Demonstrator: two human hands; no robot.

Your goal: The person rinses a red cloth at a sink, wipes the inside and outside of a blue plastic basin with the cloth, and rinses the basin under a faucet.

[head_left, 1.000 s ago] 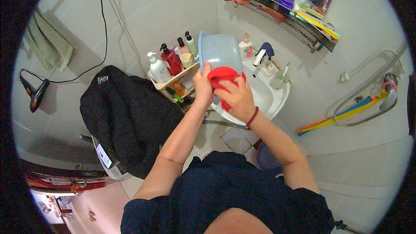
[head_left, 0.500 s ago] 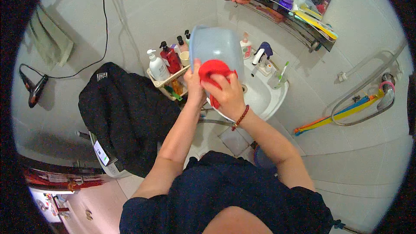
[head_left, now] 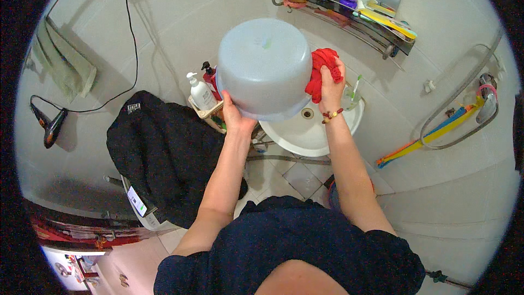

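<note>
While our left hand point(head_left: 239, 120) grips the basin point(head_left: 265, 60) low on its near side, the bulk of it lies ahead of those fingers and to their right, filling the space across to our right hand point(head_left: 331, 87). The left thumb lies along the outer wall; the other fingers are mostly hidden behind the rim, so we cannot tell how far they wrap. Our right fingers are bunched around a red cloth point(head_left: 322, 64), which sits against the basin's right wall or just beside it; how firmly it presses, we cannot tell. Both hands are near the basin, but only the left one carries it. Being round, it has no clear long axis; it is tipped bottom-up, its flat base facing us.

The basin looks like smooth, cloudy blue-grey plastic with a soft sheen. The cloth is thin and crumpled, all loose folds beyond the right fingertips. Below and between our hands is the glossy white sink point(head_left: 292, 136) with its round drain point(head_left: 307, 113), and left of our left fingers stands a white pump bottle point(head_left: 202, 94).
</note>
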